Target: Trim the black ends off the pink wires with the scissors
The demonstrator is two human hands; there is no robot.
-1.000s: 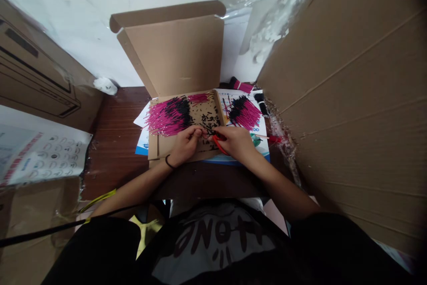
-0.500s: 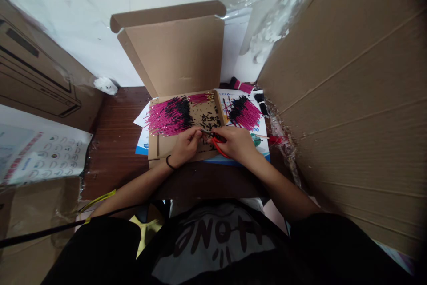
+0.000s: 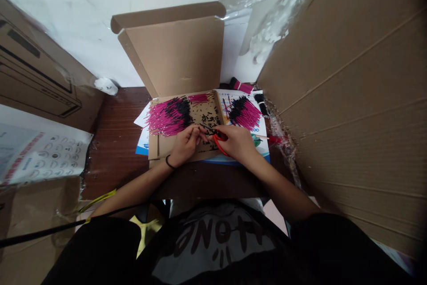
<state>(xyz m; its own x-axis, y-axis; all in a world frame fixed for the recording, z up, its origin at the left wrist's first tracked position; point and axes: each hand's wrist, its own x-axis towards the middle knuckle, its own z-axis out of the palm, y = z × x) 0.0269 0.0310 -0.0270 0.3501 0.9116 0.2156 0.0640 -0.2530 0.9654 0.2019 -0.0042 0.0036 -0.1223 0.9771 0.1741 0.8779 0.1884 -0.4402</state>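
Observation:
My right hand is closed around a pair of pliers with red handles, over the front of an open cardboard box. Their dark jaws point toward my left hand, whose thumb and fingers are pinched together. What lies in that pinch is too small to make out. Inside the box, to the left, lies a heap of thin magenta wires with black ends. Short black scraps are strewn over the box floor. Beyond my right hand lies a second heap of magenta wires.
The box lid stands up against the wall. Tied bundles, one magenta and one black, lie at the back right. Large cardboard walls the right side; another carton stands left. Printed sheets lie beneath the box.
The pliers have drawn slightly back from my left fingertips, and their jaws have turned. Some fingers of my left hand have shifted toward the right. The heaps look the same.

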